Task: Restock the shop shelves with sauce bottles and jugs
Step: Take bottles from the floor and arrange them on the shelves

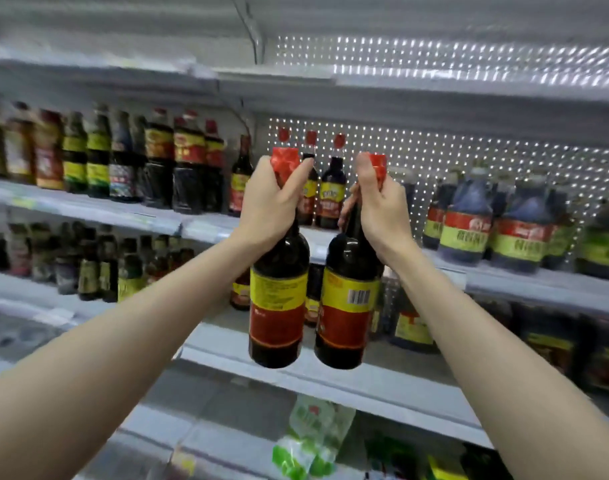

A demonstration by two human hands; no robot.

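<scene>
**Hands.** The left hand [272, 202] has fingers and thumb curled round the neck of the left bottle [279, 306], just under its red cap [285, 164]. The right hand [379, 209] has the same wrap on the neck of the right bottle [348, 310]. Both bottles hang upright below the hands, clear of any surface. Their bodies are just beside each other; whether they touch cannot be told.

**Judgement on the hold.** The neck grip lets each hand carry one bottle and leaves the base free to go down first on the shelf [209, 225] beyond the hands. Only a few matching bottles [334, 192] stand directly behind the knuckles, so that stretch is the likely destination.

**Materials.**
- The bottles are dark, glossy and round-shouldered, tapering to a narrow neck. Glass or hard plastic cannot be told.
- Each carries a smooth wrap label, a yellow band over red. The right bottle's label shows a barcode.
- The caps appear sleeved in crinkled red film or foil.
- Dark jugs [469, 230] with yellow-green labels stand to the right of the right hand.
- Behind them is a perforated metal back panel [486, 147].
- The edges of the view are blurred.
</scene>
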